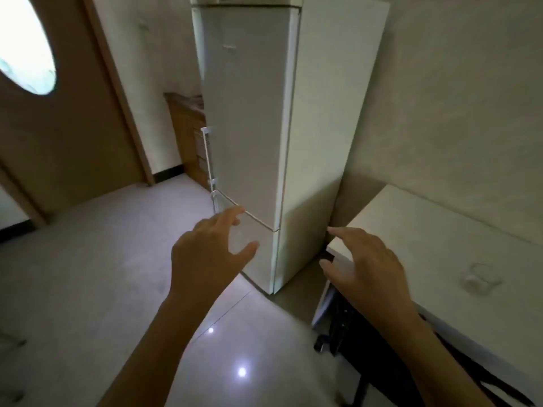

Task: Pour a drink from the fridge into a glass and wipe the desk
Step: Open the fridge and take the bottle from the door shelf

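Note:
A tall white fridge [249,113] stands ahead with both doors closed; its handle [207,154] runs down the left edge of the upper door. My left hand [205,254] is raised in front of the seam between the two doors, fingers apart, holding nothing. My right hand [370,268] hovers open over the near corner of the white desk [426,230] at the right. A clear glass [477,279] stands on the desk to the right of my right hand.
A brown door [64,127] with an oval window is at the left. A wooden cabinet [188,130] stands behind the fridge's left side. A dark chair frame [346,324] sits under the desk. Glossy floor tiles [102,274] stretch across the left.

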The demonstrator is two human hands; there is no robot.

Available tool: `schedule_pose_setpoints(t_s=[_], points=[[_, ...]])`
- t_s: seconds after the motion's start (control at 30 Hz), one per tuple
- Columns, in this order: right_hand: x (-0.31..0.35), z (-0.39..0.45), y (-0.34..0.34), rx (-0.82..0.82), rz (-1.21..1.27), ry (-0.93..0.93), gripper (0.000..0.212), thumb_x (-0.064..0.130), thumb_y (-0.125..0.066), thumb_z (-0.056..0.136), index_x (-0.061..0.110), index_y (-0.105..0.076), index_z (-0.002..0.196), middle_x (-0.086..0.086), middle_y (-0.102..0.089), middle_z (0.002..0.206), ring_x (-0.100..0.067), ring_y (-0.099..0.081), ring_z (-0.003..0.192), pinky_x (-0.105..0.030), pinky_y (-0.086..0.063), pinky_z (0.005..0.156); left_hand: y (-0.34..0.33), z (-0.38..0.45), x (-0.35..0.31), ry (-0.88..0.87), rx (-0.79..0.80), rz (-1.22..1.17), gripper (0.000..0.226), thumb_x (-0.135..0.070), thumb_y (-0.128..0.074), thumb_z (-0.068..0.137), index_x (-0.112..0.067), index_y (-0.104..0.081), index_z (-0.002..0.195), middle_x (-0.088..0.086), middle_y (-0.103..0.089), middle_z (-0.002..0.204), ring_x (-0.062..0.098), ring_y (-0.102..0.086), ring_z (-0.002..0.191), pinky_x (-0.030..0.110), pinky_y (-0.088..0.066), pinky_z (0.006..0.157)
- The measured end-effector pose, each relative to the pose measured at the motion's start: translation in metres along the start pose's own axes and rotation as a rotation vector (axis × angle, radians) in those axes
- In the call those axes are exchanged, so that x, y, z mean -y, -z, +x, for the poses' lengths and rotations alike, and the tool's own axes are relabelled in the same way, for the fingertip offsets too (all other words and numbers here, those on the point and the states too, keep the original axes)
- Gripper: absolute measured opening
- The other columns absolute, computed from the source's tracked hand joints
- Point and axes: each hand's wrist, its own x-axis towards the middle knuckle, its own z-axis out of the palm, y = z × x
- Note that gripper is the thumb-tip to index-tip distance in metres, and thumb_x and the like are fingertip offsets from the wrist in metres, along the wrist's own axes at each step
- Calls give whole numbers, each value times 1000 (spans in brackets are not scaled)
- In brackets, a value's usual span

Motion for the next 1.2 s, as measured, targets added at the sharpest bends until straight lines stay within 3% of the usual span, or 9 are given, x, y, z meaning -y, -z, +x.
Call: schedule_pose_setpoints(t_s=[0.13,0.37,0.53,0.77,0.97,1.2], points=[[54,14,-46,133,97,80,52,39,-68,80,20,-53,126,-3,-62,122,-22,-58,109,-43,-50,90,23,-25,63,143,15,59,64,-62,-65,74,-26,-54,127,-5,-71,108,20,-69,89,37,-57,72],[133,68,-116,209,76,272,50,48,-54,78,20,-58,120,0,-65,117,-20,-61,103,-35,-49,84,41,-24,154,304,-9,170,64,-58,-68,74,-29,-53,129,-8,-70,108,17,-68,87,32,-55,71],[170,131,-181,258,99,304,47,46,-62,79,26,-56,122,6,-61,122,-17,-57,108,-38,-50,87,33,16,220,379,-15,200,62,-55,-69,75,-29,-53,129,-9,-70,107,16,-67,88,32,-55,70],[226,232,-255,260,147,296,43,42,-65,78,27,-58,117,7,-60,120,-17,-56,107,-39,-50,84,26,98,314,406,10,241,60,-55,-67,77,-31,-52,130,-10,-69,108,15,-65,91,31,-55,69],[275,300,-308,266,131,300,42,43,-65,79,28,-59,118,8,-59,123,-15,-52,116,-39,-44,95,29,148,400,435,15,221,58,-55,-66,77,-32,-53,129,-12,-68,108,14,-65,93,31,-52,69],[336,375,-387,273,64,213,44,52,-59,80,34,-55,121,13,-53,128,-10,-44,122,-34,-36,100,19,226,529,331,81,213,56,-55,-65,78,-33,-52,128,-12,-68,109,14,-65,92,28,-50,70]])
